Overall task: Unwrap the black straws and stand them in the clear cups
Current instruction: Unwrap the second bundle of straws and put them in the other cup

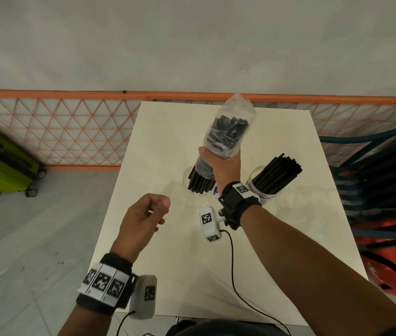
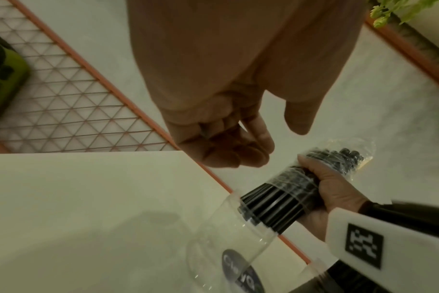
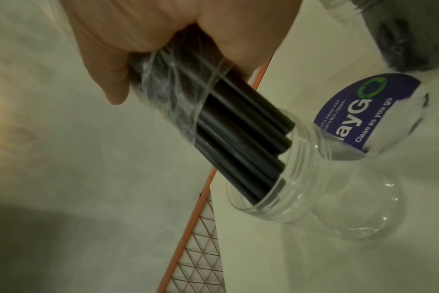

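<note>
My right hand point(image 1: 218, 157) grips a bundle of black straws point(image 1: 228, 132) still sheathed in clear plastic wrap over its upper half. The bare lower ends point(image 3: 238, 128) dip into the mouth of a clear cup point(image 1: 192, 200) in the middle of the white table. A second clear cup point(image 1: 262, 194) to the right holds unwrapped black straws point(image 1: 276, 175) that lean to the right. My left hand point(image 1: 158, 212) hovers to the left of the first cup with its fingers point(image 2: 228, 154) loosely curled and nothing in them. The wrist views show the grip point(image 2: 333, 190) around the wrapped part point(image 3: 168, 83).
The white table point(image 1: 192, 275) is small, with an orange mesh fence point(image 1: 59, 129) beyond it. A green suitcase point(image 1: 0, 161) stands on the floor at the left. Stacked blue chairs point(image 1: 373, 166) and an orange bag point(image 1: 390, 258) crowd the right side. A black cable point(image 1: 233, 263) crosses the near tabletop.
</note>
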The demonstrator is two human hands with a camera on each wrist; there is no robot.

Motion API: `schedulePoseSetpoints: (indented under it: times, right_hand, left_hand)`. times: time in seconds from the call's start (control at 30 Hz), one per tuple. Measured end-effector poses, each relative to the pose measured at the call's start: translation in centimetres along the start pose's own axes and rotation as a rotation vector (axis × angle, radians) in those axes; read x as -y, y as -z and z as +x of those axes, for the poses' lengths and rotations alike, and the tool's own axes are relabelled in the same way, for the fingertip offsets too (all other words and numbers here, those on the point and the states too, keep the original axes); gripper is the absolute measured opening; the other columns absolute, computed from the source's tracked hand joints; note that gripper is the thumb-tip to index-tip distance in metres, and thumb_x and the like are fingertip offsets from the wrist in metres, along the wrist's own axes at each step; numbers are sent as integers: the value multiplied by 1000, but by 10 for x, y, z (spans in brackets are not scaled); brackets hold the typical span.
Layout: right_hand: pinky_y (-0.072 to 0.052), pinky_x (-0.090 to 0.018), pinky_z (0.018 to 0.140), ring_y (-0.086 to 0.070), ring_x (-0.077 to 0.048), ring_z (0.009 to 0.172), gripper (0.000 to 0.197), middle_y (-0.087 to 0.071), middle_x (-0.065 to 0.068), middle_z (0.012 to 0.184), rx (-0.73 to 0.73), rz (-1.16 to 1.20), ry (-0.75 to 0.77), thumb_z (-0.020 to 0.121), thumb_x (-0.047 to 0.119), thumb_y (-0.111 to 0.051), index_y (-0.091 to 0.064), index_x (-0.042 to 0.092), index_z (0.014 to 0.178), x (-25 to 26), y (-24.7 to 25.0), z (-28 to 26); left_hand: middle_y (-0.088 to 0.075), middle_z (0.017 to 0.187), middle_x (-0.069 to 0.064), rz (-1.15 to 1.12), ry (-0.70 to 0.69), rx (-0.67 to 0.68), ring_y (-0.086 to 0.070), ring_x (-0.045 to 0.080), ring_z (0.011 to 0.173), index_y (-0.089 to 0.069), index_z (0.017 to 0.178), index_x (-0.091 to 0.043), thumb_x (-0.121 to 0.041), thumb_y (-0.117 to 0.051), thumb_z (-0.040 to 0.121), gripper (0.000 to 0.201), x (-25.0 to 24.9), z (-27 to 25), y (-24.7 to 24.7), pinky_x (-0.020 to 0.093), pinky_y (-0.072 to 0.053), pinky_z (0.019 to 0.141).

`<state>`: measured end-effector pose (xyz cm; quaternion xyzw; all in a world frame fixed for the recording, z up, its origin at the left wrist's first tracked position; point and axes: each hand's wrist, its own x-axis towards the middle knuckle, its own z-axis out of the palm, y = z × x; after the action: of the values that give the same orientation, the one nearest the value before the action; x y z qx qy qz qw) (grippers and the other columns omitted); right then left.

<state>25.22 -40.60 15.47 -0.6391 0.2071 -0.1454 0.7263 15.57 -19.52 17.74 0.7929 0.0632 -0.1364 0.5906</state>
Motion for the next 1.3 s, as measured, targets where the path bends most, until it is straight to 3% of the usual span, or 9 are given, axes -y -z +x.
schedulePoseSetpoints:
  times: [0.2, 0.3, 0.37, 0.5, 0.67, 0.77, 0.93, 1.1, 1.3]
  right_hand:
    - [-56, -22, 77, -69, -6, 88, 53, -70, -1, 103, 62, 49, 1, 75, 2, -81, -53, 5, 120, -6, 11, -2]
    - [-53, -13, 65, -67, 5, 73, 45, -66, 4, 92, 84, 65, 12, 79, -6, -75, -50, 2, 115, -8, 11, -1]
    - [-55, -16, 70, -67, 5, 78, 51, -66, 4, 97, 76, 44, 19, 78, -3, -77, -49, 3, 121, -6, 7, 1]
    - [-54, -42, 96, -67, -10, 103, 70, -67, 2, 116, 86, -7, 42, 67, 23, -87, -50, 18, 125, 0, -5, 2]
    - [-55, -49, 92, -67, -20, 105, 79, -69, -1, 116, 124, -67, 4, 57, 33, -93, -51, 22, 123, -14, -4, -3]
    - [-56, -47, 91, -67, -20, 104, 79, -69, -1, 114, 137, -98, -43, 55, 33, -94, -51, 24, 121, -25, 8, -9]
    - [-56, -25, 87, -65, 7, 94, 59, -66, 8, 111, 89, -60, -9, 77, 29, -81, -49, 16, 125, -18, 23, -7]
    - [-50, -38, 101, -61, -12, 116, 46, -65, 9, 121, 174, -105, -1, 87, 56, -60, -52, 37, 127, -4, 31, -8]
    - [-31, -37, 115, -43, -16, 135, 62, -49, 1, 147, 176, -83, -85, 92, 61, -44, -43, 27, 144, 13, 33, -8]
  left_hand:
    - [-71, 90, 0, 46, 89, 9, -66, 12, 71, -69, 95, -29, -53, -67, 84, 27, 49, -37, 15, 31, -51, 66]
    - [-71, 90, 3, 73, 135, 1, -67, 17, 73, -69, 91, -32, -43, -67, 90, 11, 65, -47, 16, 32, -51, 66]
    - [-71, 90, 4, 70, 148, 9, -66, 16, 72, -69, 88, -32, -38, -66, 91, 7, 72, -52, 14, 31, -51, 66]
    - [-72, 90, 6, 85, 147, 18, -67, 13, 69, -69, 88, -33, -36, -67, 92, 6, 78, -55, 9, 29, -50, 65]
    - [-71, 86, 1, 126, 127, 44, -68, 11, 69, -69, 91, -34, -36, -67, 92, 4, 82, -56, 2, 27, -51, 66]
    - [-70, 84, -3, 131, 129, 55, -67, 11, 68, -69, 92, -34, -35, -67, 92, 3, 83, -57, 0, 25, -50, 65]
    - [-71, 84, -4, 153, 140, 61, -68, 12, 68, -69, 92, -36, -35, -67, 92, 2, 90, -60, -2, 25, -50, 65]
    - [-70, 82, -14, 179, 152, 93, -68, 11, 68, -68, 92, -40, -36, -67, 91, 4, 94, -63, -6, 26, -51, 66]
    - [-70, 81, -17, 186, 133, 117, -67, 10, 66, -67, 92, -40, -37, -67, 91, 4, 93, -62, -12, 27, -52, 66]
